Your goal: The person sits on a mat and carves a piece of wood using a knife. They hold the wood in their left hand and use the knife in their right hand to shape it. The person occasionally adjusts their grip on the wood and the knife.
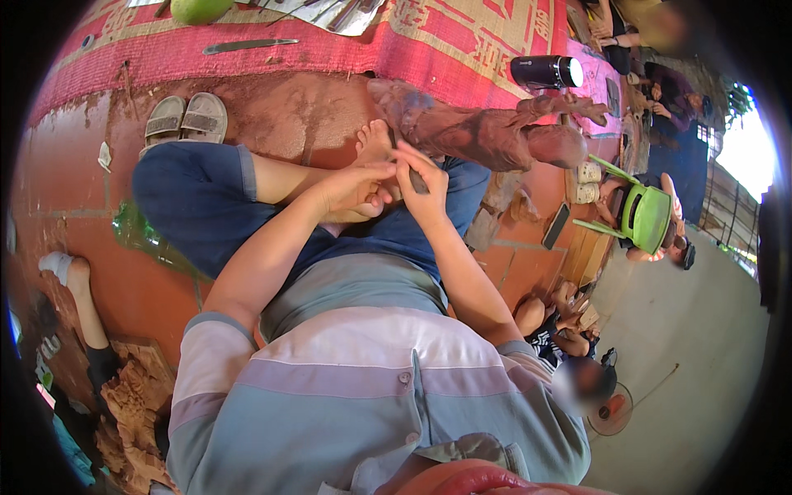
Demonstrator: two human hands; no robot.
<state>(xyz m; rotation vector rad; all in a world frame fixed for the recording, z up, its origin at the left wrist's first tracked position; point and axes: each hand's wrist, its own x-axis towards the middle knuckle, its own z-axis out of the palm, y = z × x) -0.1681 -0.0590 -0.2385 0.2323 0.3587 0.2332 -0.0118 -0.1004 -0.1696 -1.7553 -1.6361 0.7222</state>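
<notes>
I see the right hand (426, 188) pinching a dark tool (419, 181); the curled left hand's (351, 188) grip I can't tell.

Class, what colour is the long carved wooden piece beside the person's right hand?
The carved wooden piece is mostly reddish-brown, seen best in the head view.

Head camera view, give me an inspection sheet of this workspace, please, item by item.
Surface: reddish tiled floor, dusty ahead of the seated person; red patterned mat beyond.
Work things: small dark tool in hand; reddish-brown carving ahead, extending rightward.
Clutter: sandals, green plastic bottle on the left; thin metal tool, green fruit, black flask on the mat.
Hands: right hand grips the dark tool; left hand close beside, its grip unclear.
Cables: nothing seen.
Surroundings: green chair and other people toward the right.
</notes>
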